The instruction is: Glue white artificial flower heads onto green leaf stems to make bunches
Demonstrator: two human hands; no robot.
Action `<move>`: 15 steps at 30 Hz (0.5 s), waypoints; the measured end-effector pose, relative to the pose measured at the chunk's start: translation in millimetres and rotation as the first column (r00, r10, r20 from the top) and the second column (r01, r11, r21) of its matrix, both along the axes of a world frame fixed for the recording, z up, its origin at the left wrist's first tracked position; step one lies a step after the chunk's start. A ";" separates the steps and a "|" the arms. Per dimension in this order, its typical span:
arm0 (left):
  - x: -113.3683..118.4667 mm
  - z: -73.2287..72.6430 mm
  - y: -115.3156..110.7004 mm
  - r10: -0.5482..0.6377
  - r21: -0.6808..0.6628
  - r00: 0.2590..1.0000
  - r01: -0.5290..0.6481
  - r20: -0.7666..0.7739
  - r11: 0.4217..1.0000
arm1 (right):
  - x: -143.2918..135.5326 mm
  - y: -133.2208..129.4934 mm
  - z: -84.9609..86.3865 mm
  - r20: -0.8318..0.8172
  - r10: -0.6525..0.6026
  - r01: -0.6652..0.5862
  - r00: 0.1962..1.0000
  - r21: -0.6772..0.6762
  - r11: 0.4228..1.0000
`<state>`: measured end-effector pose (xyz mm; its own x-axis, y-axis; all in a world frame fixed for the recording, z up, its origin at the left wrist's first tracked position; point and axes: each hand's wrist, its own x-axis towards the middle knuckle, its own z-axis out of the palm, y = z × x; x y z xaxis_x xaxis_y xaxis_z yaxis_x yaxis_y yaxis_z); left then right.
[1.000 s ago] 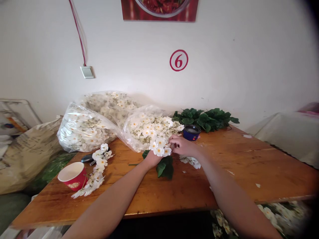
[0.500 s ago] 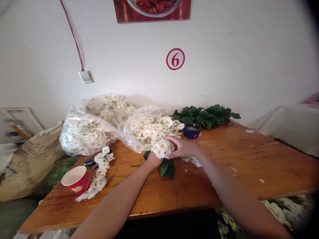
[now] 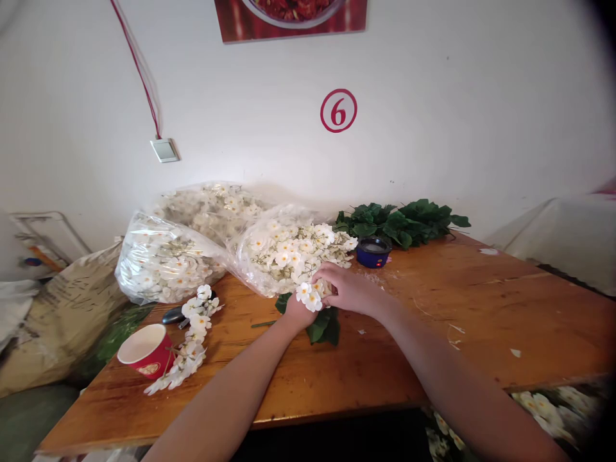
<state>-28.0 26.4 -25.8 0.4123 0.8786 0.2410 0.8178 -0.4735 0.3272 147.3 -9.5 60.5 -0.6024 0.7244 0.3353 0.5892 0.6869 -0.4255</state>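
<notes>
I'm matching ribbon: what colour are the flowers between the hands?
White flowers with yellow-orange centres, seen best in the head view.

Two hands, one left hand (image 3: 300, 312) and one right hand (image 3: 350, 290), are meeting at one cluster of white flowers (image 3: 310, 296), with at least two green leaves (image 3: 328, 328) showing beneath. One red paper cup (image 3: 150, 354), one trailing flower spray (image 3: 194, 333) and one dark rounded object (image 3: 173, 315) are occupying the left of one wooden table (image 3: 346, 378). Three flower mounds (image 3: 291, 253) are showing in clear plastic (image 3: 131, 282) on the far side, their blossoms defying a count. One blue pot (image 3: 372, 256) and one heap of overlapping leaves (image 3: 409, 221) are sitting to their right. One picture (image 3: 291, 25), one numeral 6 (image 3: 339, 111) and one switch (image 3: 165, 150) are marking the wall (image 3: 240, 109).
</notes>
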 end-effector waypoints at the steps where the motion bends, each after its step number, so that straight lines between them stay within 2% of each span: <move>1: 0.0 -0.1 -0.2 -0.005 0.003 1.000 0.005 -0.005 1.000 | -0.7 -0.9 0.6 0.009 0.009 -0.009 1.000 0.005 1.000; 5: 1.2 -0.9 0.1 -0.009 0.011 1.000 0.009 -0.008 1.000 | -2.8 -1.1 -2.2 0.034 0.065 -0.067 0.997 0.074 0.995; 10: 3.8 -4.0 1.9 0.009 0.024 1.000 -0.010 0.025 1.000 | -4.5 3.2 -14.3 0.107 0.094 -0.114 0.990 0.194 0.974; 15: 4.6 -4.6 1.2 0.001 0.072 0.996 -0.007 0.088 0.997 | -6.9 8.6 -22.4 0.046 0.132 -0.140 0.990 0.265 0.954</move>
